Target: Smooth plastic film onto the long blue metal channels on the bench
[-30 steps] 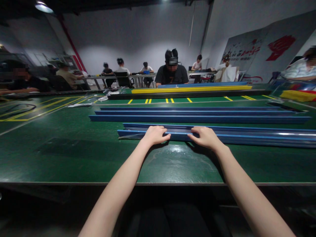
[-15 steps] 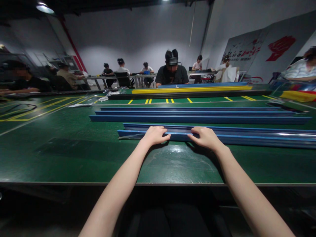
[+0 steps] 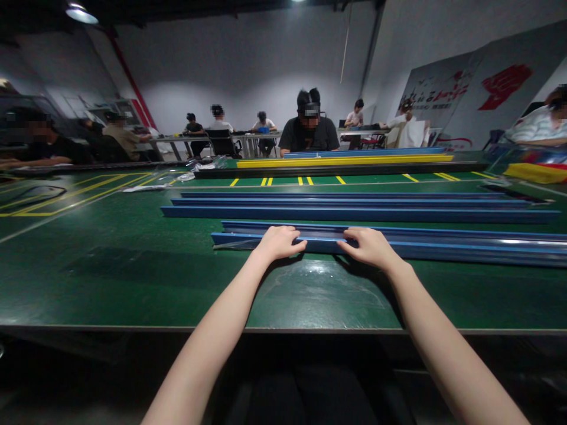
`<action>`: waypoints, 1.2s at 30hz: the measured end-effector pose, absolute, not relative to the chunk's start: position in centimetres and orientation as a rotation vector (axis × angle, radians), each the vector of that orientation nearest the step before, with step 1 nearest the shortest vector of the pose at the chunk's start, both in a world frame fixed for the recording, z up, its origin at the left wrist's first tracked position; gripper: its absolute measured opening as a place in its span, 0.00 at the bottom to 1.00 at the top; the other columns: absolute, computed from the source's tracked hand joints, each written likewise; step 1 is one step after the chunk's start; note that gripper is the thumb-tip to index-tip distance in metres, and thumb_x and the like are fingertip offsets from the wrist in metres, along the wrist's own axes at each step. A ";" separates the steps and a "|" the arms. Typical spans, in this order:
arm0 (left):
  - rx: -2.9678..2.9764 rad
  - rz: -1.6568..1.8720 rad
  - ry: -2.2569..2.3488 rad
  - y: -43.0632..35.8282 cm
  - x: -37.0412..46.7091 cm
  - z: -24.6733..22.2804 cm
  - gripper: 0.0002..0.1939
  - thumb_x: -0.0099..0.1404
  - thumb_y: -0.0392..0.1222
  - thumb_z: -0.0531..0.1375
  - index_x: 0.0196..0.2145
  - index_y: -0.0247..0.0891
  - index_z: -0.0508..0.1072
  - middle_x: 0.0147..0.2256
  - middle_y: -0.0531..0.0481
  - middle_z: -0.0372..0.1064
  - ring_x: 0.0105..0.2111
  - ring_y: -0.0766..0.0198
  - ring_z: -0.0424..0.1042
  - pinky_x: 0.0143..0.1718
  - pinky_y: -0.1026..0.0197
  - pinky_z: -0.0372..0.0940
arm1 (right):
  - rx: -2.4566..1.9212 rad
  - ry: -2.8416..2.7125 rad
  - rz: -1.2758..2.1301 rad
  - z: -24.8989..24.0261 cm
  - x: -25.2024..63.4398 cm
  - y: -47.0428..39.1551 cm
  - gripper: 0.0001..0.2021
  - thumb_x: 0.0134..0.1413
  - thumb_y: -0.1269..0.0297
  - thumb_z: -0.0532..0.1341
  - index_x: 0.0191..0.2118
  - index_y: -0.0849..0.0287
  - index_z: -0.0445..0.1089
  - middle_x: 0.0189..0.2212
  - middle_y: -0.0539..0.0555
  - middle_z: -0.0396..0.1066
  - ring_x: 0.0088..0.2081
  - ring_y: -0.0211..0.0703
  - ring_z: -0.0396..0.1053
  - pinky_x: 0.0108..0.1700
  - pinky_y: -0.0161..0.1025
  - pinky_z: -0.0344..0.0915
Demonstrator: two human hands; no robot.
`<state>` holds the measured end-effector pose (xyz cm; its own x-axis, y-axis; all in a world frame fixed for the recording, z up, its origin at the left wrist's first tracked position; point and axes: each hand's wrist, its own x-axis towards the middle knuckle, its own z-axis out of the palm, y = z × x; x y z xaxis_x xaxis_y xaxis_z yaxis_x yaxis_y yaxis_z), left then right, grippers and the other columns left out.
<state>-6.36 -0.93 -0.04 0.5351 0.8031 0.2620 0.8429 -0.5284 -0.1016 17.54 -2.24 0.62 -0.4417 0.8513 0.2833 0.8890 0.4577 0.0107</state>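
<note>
A long blue channel rail (image 3: 465, 249) lies across the green table (image 3: 155, 295), with its left end just left of my hands. My left hand (image 3: 280, 242) grips its near wall close to that end, thumb in front and fingers over the top. To the right, my right hand (image 3: 365, 245) holds the same rail in the same manner, a short gap away. Clear film (image 3: 241, 244) shows at the rail's left end. Behind it lie more blue rails (image 3: 354, 213), parallel and not touched by my hands.
Farther back lie a yellow rail (image 3: 345, 160) and a black rail (image 3: 336, 171). A person (image 3: 309, 133) sits across the table. Crumpled plastic (image 3: 190, 172) lies at the back left, and a yellow item (image 3: 538, 172) at the right. The table's front edge (image 3: 328, 330) crosses below my hands.
</note>
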 end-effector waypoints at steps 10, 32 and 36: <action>-2.567 -0.264 -1.407 -1.0 -6.3 0.1 0.22 0.63 0.54 0.44 0.34 0.39 0.72 0.36 0.48 0.71 0.36 0.61 0.70 0.32 0.64 0.60 | -1.535 -2.466 -0.206 0.6 17.5 -2.1 0.18 0.54 0.52 0.47 0.30 0.57 0.69 0.32 0.55 0.72 0.35 0.44 0.67 0.31 0.35 0.52; -2.547 -0.266 -1.371 -1.0 -6.3 0.0 0.22 0.64 0.53 0.44 0.34 0.40 0.73 0.35 0.49 0.71 0.36 0.63 0.70 0.30 0.65 0.59 | -1.516 -2.474 -0.233 0.5 17.6 -2.1 0.18 0.54 0.52 0.47 0.29 0.57 0.67 0.30 0.54 0.71 0.33 0.43 0.67 0.30 0.34 0.50; -2.541 -0.271 -1.368 -1.0 -6.3 0.0 0.22 0.64 0.54 0.44 0.33 0.40 0.73 0.34 0.50 0.71 0.35 0.62 0.70 0.29 0.65 0.58 | -1.510 -2.471 -0.227 0.4 17.6 -2.1 0.18 0.55 0.52 0.47 0.29 0.58 0.67 0.30 0.54 0.71 0.34 0.43 0.67 0.30 0.34 0.50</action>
<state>-6.32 -0.96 0.01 0.5436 0.7930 0.2750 0.8380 -0.5314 -0.1241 17.61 -2.08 0.44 -0.4391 0.8538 0.2797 0.8905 0.4549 0.0093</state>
